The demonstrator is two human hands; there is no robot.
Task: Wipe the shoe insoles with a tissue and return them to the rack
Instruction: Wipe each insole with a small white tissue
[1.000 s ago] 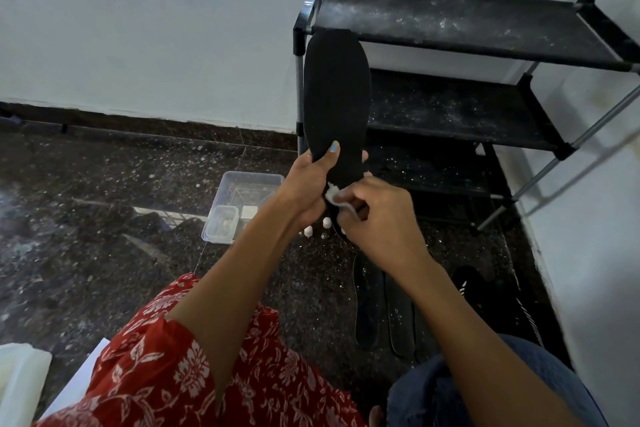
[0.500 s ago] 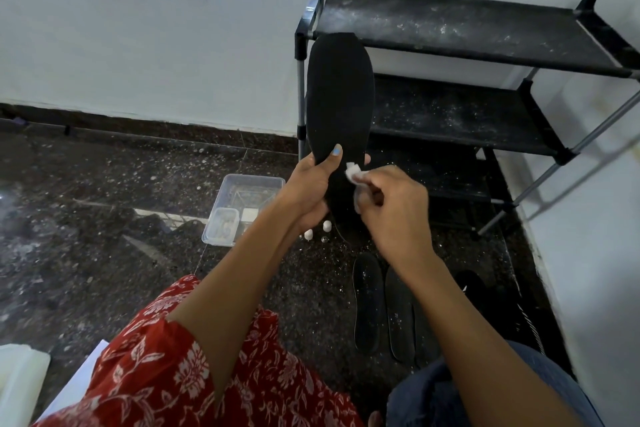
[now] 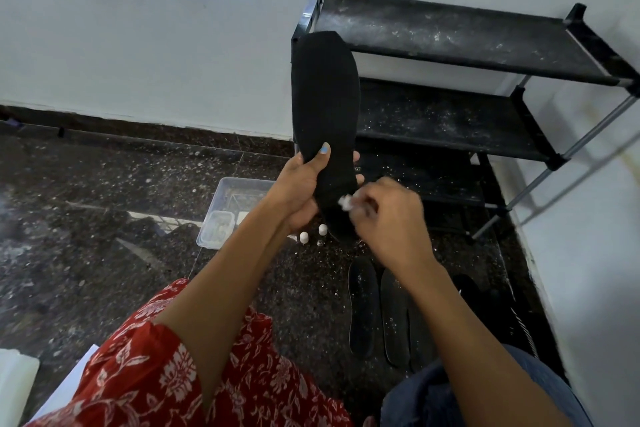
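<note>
My left hand [image 3: 300,188] grips a black insole [image 3: 325,97] near its heel and holds it upright in front of the black shoe rack [image 3: 450,38]. Against the heel end of that insole, my right hand [image 3: 391,218] pinches a small white tissue wad [image 3: 346,202]. Two more black insoles [image 3: 363,305] [image 3: 394,315] lie side by side on the dark floor below my right arm. The rack's shelves are dusty and bare.
A clear plastic box [image 3: 239,194] with a smaller tub [image 3: 216,234] in it sits on the speckled floor left of my hands. Small white pegs [image 3: 304,237] lie beside it. A dark shoe [image 3: 485,305] rests by the right wall. White paper shows at bottom left.
My right hand with the tissue first rose along the insole, then came back down towards the heel end. My left hand kept the insole upright, almost still.
</note>
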